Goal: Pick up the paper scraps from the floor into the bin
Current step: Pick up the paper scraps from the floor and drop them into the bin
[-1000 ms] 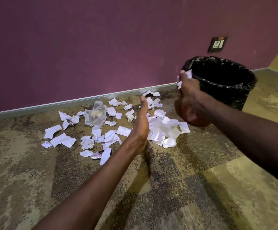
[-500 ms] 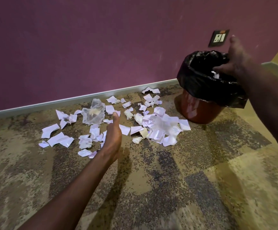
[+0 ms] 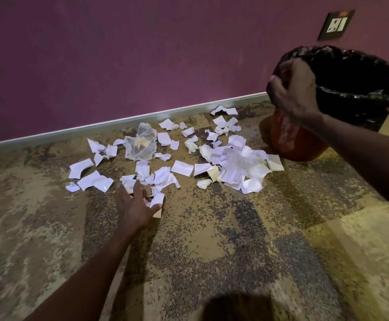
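White paper scraps [image 3: 232, 163] are all over the speckled floor [image 3: 212, 239], fanned out along the purple wall [image 3: 119, 54], with the thickest pile just beside the bin [image 3: 360, 89]. That bin is red with a black liner [image 3: 351, 72] and sits at the right end of the mess.

Our left hand [image 3: 135, 205] is low over the nearest scraps with the fingers spread and slightly curled, holding nothing that we can see. Our right hand [image 3: 292, 89] is up at the bin's near rim, fingers curled over the liner edge. We can't tell if it's actually pinching the plastic or just resting on it.

If we were doing this bit, we'd say rake, don't pick. Sweep the left fingers flat along the floor and bunch several scraps against the palm before closing, since single flat pieces are a pain to lift off a hard surface. The see-through plastic piece [image 3: 141, 144] near the wall will probably crumple easily, so we'd use it to wrap small bits. Keeping the right hand steadying the bin seems smart too, as it looks light enough to tip.
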Tool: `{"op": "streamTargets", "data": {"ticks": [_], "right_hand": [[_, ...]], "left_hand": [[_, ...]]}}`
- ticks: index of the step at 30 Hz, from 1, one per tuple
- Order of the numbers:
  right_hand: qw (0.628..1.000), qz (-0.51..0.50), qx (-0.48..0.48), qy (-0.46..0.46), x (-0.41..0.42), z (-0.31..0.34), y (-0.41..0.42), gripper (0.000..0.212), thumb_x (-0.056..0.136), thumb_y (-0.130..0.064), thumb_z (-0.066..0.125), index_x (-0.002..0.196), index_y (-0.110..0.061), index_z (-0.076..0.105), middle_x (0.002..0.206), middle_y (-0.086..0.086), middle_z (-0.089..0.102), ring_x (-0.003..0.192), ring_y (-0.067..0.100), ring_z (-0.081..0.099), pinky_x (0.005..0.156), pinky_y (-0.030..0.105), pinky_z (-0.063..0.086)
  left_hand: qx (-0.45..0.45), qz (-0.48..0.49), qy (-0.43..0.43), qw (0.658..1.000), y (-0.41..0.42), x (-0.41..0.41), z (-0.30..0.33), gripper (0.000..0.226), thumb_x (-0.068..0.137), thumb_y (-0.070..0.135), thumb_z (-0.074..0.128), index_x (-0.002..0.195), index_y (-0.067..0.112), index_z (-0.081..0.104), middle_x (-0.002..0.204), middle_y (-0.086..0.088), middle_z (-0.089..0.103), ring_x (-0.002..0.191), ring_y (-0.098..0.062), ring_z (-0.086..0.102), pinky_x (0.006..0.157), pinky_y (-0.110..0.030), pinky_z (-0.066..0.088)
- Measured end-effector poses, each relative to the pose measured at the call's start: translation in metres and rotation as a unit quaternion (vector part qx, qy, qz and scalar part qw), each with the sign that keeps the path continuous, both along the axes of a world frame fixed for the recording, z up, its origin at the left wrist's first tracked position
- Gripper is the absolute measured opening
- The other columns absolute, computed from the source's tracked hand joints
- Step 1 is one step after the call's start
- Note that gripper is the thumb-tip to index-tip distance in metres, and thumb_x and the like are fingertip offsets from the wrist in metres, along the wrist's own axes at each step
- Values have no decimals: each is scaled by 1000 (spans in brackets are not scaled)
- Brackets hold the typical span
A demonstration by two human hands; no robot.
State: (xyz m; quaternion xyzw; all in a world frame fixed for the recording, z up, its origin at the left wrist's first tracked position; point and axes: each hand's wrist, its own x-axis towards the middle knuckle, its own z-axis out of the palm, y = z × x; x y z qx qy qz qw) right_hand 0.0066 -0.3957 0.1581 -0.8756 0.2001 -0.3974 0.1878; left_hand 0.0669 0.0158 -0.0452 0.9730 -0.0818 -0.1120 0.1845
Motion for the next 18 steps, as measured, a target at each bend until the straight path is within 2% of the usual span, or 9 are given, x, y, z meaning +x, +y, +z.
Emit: {"op": "streamTargets", "data": {"ticks": [3, 5, 8, 10, 12, 14, 15, 18], "right_hand": [[988, 96, -61, 101, -1, -28, 20, 20, 91, -28, 53, 92, -11, 63, 85, 2, 62, 79, 20, 58, 69, 28, 42], [962, 163, -109, 192, 0, -45, 32, 25, 89, -32, 50, 79, -14, 64, 72, 1, 64, 67, 22, 61, 62, 32, 46], [908, 247, -168, 292, -2, -72, 55, 26, 90, -31, 50, 76, -15, 65, 69, 3, 67, 59, 20, 60, 58, 29, 45], [883, 269, -195, 330, -5, -87, 68, 24, 90, -32, 50, 79, -17, 65, 71, 2, 68, 60, 18, 55, 58, 29, 45], [869, 282, -194, 357, -9, -97, 78, 18, 89, -30, 53, 79, -18, 63, 73, 1, 67, 63, 20, 53, 57, 31, 43], [861, 289, -200, 369, -10, -104, 82, 17, 89, -27, 55, 78, -16, 62, 73, 4, 67, 68, 25, 58, 57, 33, 45], [857, 289, -206, 373, -10, -107, 82, 17, 89, -26, 55, 77, -14, 62, 73, 6, 67, 69, 26, 58, 57, 33, 44], [847, 283, -219, 393, -10, -110, 84, 19, 89, -23, 54, 76, -10, 60, 74, 10, 65, 69, 27, 56, 56, 30, 31]], "left_hand": [[49, -31, -36, 998, 9, 16, -5, 119, 64, 73, 70, 155, 32, 4, 160, -25, -9, 147, -44, -11, 119, -57, 4], [69, -48, -34, 996, 9, 27, -5, 122, 62, 76, 70, 155, 35, 2, 160, -22, -12, 146, -46, -13, 118, -58, 6], [110, -72, -10, 991, 8, 46, -8, 127, 59, 81, 66, 154, 36, -4, 160, -20, -15, 146, -46, -15, 117, -58, 5], [124, -95, 28, 987, 11, 58, -14, 126, 60, 82, 65, 155, 34, -1, 161, -19, -15, 146, -44, -13, 117, -58, 6], [106, -112, 50, 987, 14, 62, -20, 111, 66, 77, 67, 154, 30, 18, 162, -17, -9, 148, -43, -5, 117, -55, 11], [78, -110, -8, 991, 15, 56, -28, 85, 73, 67, 68, 141, 24, 42, 158, -19, 11, 145, -41, 13, 114, -52, 20], [68, -102, -33, 992, 15, 51, -31, 74, 76, 63, 69, 133, 21, 48, 153, -21, 21, 141, -41, 20, 112, -50, 23], [10, -62, -36, 997, 11, 36, -39, 42, 83, 46, 70, 111, 18, 55, 135, -19, 42, 126, -38, 36, 102, -45, 31]]}}
